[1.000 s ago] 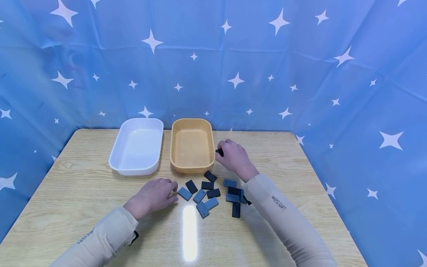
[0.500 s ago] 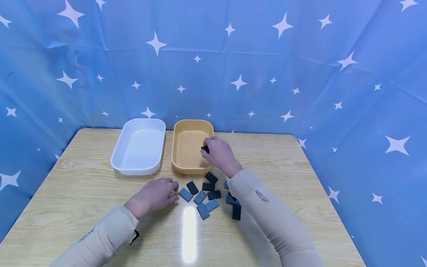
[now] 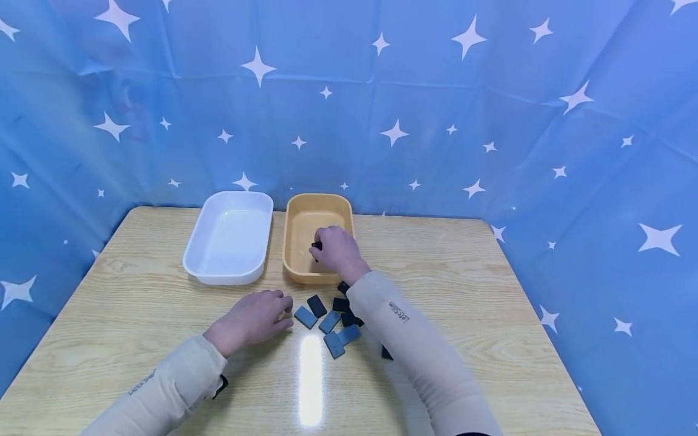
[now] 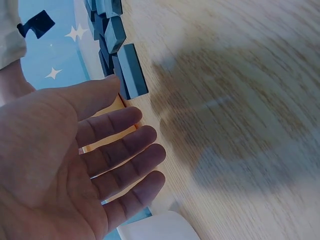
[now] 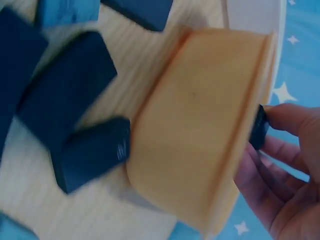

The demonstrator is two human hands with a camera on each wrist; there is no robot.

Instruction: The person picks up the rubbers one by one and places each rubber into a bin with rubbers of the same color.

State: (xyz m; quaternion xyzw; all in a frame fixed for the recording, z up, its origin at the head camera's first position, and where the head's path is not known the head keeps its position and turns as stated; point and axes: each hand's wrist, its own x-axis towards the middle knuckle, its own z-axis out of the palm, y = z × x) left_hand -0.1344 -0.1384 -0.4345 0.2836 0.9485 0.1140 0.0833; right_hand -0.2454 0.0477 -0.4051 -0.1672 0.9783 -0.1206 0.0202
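Observation:
My right hand [image 3: 336,248] pinches a small black rectangular block [image 5: 259,128] between thumb and fingers. It holds the block over the tan tub [image 3: 292,257], at the level of the rim or lower; I cannot tell which. My left hand [image 3: 256,320] hovers low above the table with relaxed, spread fingers and holds nothing. Just right of its fingertips lie loose blocks: a blue block [image 3: 306,317], a black block [image 3: 316,305] and several others. The right sleeve hides part of the pile.
A white tub [image 3: 226,242] stands left of the tan one, both at the back of the wooden table [image 3: 136,290]. A blue curtain [image 3: 305,109] with white stars hangs behind. One black block [image 3: 386,353] shows beside the right forearm.
My right hand has moved left with the black block, from beside the tan tub to over it. The right forearm now covers the blocks on the right. My left hand stays put.

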